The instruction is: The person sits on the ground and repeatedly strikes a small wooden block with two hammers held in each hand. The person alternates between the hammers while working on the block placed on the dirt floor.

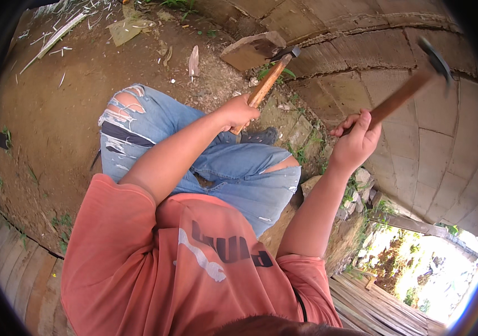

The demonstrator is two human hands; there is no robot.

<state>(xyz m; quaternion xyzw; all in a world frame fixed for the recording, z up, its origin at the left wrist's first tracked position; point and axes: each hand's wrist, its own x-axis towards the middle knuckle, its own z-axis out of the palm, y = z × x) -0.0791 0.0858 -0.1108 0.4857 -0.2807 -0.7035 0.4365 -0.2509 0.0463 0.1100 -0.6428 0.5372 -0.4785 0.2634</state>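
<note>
My left hand [239, 114] is wrapped round the lower part of a pale wooden handle. It belongs to a hammer [267, 82] whose dark metal head points up and away, close to a brown block [253, 50] by the wall. Raised at the right, my right hand [358, 141] grips a second hammer [401, 96] with a darker brown handle. Its metal head is smeared by motion in front of the wall. The two hammers are apart from each other.
A panelled, tan wall [387, 103] curves along the right. My legs in torn jeans [239, 173] are bent over bare soil [65, 129]. A wood chip [194, 63], stones [362, 182] and plants lie about. Wooden boards [17, 269] edge the lower left.
</note>
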